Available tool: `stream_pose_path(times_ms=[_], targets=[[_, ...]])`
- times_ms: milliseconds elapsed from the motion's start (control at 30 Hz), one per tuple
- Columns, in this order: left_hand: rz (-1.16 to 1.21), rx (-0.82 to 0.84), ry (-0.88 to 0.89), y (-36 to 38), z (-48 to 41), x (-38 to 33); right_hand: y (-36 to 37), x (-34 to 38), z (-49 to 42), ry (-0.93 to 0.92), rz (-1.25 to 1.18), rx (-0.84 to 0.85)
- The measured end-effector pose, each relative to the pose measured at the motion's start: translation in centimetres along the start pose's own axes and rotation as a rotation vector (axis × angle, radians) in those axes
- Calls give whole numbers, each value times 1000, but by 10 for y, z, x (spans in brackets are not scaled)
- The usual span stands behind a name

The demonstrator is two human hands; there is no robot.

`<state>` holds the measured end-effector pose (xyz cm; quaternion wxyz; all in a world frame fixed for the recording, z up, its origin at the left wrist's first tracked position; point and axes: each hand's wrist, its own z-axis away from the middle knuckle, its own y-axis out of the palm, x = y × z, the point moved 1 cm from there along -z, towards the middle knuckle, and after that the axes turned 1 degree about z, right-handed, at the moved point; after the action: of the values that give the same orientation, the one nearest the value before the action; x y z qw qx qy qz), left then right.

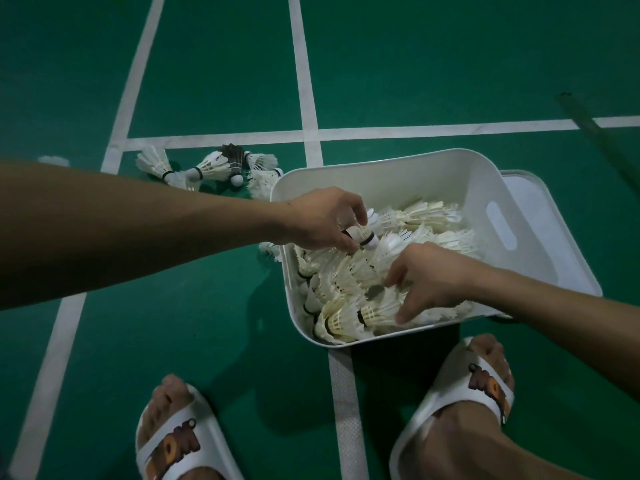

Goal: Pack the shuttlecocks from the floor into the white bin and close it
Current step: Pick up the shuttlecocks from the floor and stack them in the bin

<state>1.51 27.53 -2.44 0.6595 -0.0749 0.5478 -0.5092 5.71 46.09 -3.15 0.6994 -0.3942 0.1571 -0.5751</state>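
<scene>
Left hand (322, 220): pinches white feather shuttlecock (364, 238) above rectangular white plastic bin (381, 168)
Right hand (429, 278): on binned shuttlecock pile (339, 282), grip unclear

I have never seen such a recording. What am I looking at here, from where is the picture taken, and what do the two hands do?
There is no machine: a person works with bare hands. One camera worn on the head looks down, so you see both arms and the feet in white slippers. The left hand holds one shuttlecock over the white bin, which already holds many packed shuttlecocks. The right hand rests on that pile; whether it grips one I cannot tell. A few loose shuttlecocks lie on the green court floor beside the bin. A flat white panel, probably the lid, lies under the bin's right side.
</scene>
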Motion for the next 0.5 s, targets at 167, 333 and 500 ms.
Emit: stream_pose_path(times_ms=[167, 333, 500], targets=[[14, -17, 8, -2, 1, 1, 3, 9, -3, -18, -53, -44], [9, -30, 32, -4, 2, -2, 17, 15, -5, -32, 7, -57], [-10, -24, 39, -3, 2, -1, 22, 9, -2, -27, 0, -78]])
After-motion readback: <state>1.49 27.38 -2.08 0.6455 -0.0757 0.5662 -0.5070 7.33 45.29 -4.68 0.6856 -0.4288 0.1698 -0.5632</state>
